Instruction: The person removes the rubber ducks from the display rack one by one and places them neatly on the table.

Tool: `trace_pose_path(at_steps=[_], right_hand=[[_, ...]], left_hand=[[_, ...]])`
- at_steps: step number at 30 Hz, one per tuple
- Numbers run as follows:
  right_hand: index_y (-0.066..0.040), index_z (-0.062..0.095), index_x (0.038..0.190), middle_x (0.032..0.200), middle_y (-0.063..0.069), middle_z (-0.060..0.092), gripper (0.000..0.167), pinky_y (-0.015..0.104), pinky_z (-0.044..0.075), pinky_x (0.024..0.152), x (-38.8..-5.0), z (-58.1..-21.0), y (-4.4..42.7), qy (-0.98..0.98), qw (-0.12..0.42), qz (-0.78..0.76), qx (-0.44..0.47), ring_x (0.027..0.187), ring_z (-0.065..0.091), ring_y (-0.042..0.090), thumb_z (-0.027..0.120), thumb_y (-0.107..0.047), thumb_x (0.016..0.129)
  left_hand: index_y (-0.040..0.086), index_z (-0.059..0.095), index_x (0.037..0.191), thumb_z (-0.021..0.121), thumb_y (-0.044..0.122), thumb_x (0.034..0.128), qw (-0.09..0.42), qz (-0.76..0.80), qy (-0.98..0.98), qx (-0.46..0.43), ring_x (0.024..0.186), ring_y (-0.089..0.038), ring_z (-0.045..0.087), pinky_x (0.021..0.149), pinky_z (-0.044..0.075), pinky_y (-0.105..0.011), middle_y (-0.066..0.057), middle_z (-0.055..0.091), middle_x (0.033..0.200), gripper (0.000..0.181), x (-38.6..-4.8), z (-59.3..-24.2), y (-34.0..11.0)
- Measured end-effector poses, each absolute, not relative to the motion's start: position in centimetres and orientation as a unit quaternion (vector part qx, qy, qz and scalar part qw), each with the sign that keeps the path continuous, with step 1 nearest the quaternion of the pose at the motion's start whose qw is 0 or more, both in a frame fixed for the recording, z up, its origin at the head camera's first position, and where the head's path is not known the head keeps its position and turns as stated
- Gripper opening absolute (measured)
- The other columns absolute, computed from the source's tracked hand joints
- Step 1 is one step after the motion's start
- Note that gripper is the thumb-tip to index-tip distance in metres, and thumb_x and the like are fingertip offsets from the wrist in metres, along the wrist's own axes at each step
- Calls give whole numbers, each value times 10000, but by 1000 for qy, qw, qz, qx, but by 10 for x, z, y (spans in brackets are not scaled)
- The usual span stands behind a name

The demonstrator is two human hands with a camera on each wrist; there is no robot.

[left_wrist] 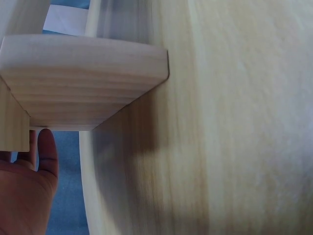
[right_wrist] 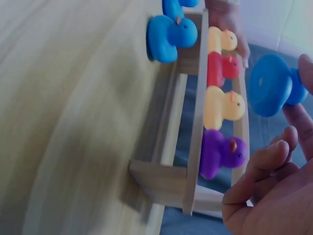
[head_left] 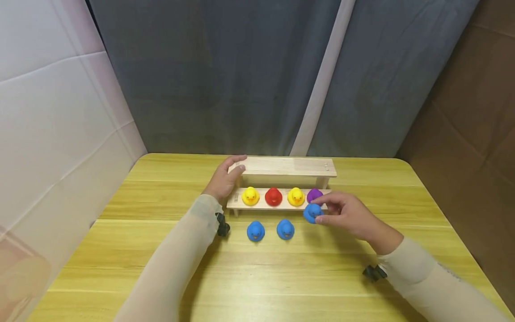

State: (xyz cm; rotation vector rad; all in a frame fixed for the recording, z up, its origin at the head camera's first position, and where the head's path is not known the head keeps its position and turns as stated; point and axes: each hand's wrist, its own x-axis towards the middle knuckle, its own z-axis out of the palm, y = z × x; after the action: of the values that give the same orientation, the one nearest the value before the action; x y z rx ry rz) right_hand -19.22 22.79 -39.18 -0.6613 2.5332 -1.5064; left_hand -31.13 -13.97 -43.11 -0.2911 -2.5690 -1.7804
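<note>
In my right hand (head_left: pixel 351 215) I pinch a blue rubber duck (head_left: pixel 312 213) between thumb and fingers, held in front of the right end of a two-step wooden stand (head_left: pixel 287 166). The right wrist view shows the flat underside of this duck (right_wrist: pixel 268 84). My left hand (head_left: pixel 223 180) grips the upper step's left end; in the left wrist view its fingers (left_wrist: pixel 47 151) reach behind the wood. Along the lower step sit a yellow duck (head_left: pixel 250 197), a red duck (head_left: pixel 273 197), another yellow duck (head_left: pixel 296 197) and a purple duck (head_left: pixel 314 195), partly covered by my right hand.
Two more blue ducks, one on the left (head_left: pixel 255 231) and one on the right (head_left: pixel 285 229), stand on the wood-grain table (head_left: pixel 257 281) before the stand. A dark grey curtain (head_left: pixel 217 80) hangs behind, with a white sheet at left and a brown one at right.
</note>
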Motion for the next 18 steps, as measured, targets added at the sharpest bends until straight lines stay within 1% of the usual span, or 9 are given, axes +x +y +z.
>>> trace_pose_path(at_steps=[7, 11, 18], right_hand=[[-11, 763, 1181, 774, 41, 479, 341, 234, 397, 606, -188, -397, 219, 844, 93, -486, -205, 738, 467, 180, 865, -81, 863], [-24, 769, 1169, 763, 28, 474, 322, 232, 389, 602, -187, -400, 216, 850, 112, -478, -193, 739, 467, 189, 862, -103, 871], [-46, 769, 1181, 760, 28, 480, 354, 232, 387, 580, -188, -405, 214, 862, 134, -461, -164, 733, 462, 201, 880, -135, 857]], left_hand=[[237, 580, 1487, 552, 357, 1089, -1, -571, -816, -91, 1564, -291, 322, 1299, 188, -561, -29, 456, 1631, 416, -311, -432, -140], [233, 582, 1486, 554, 352, 1089, 0, -574, -814, -93, 1561, -290, 326, 1298, 191, -558, -30, 459, 1628, 416, -311, -432, -140], [215, 580, 1491, 556, 344, 1088, 2, -572, -814, -98, 1563, -293, 326, 1301, 190, -546, -39, 463, 1627, 424, -313, -432, -141]])
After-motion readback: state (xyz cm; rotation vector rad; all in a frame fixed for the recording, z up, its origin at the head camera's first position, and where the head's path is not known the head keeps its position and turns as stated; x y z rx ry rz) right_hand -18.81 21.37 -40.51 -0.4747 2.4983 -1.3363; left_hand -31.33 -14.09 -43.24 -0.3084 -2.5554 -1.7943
